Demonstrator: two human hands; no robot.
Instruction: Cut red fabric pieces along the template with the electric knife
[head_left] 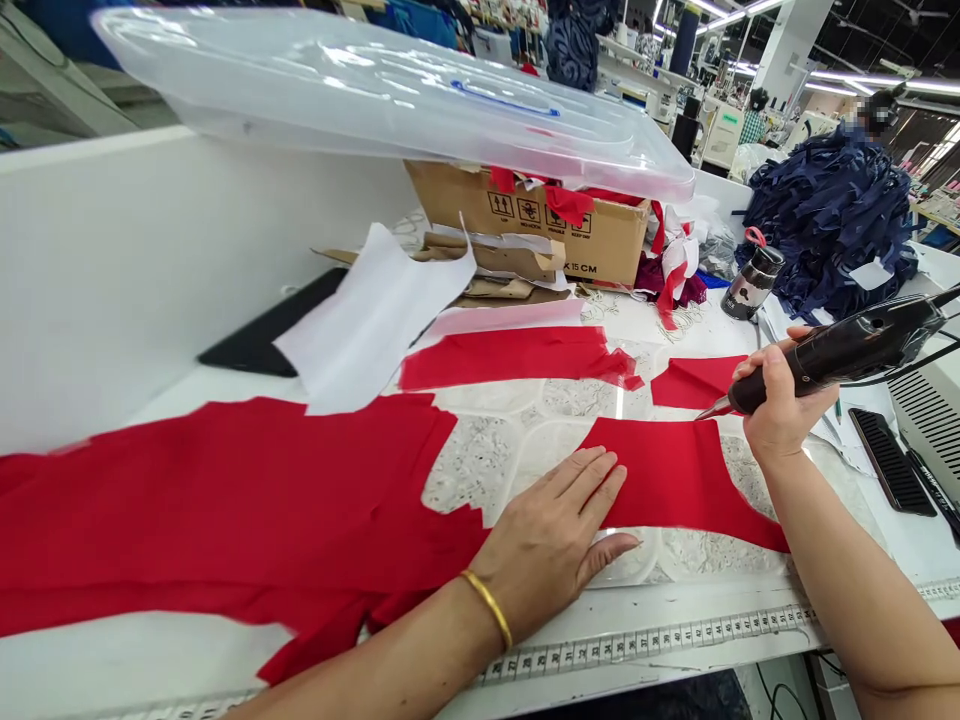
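My left hand, with a gold bangle on the wrist, lies flat with fingers stretched out on the left end of a red fabric piece. My right hand is wrapped round a black corded hand tool with a pointed metal tip. The tip is at the upper edge of that piece; whether it touches cannot be made out. Behind it lies a smaller red fabric piece. Further back is a red fabric strip. A large red fabric stack spreads out on the left.
A measuring tape runs along the table's front edge. Behind stand a cardboard box and a clear plastic lid. White paper leans over the fabric. To the right are a dark bottle, navy strips and a black comb.
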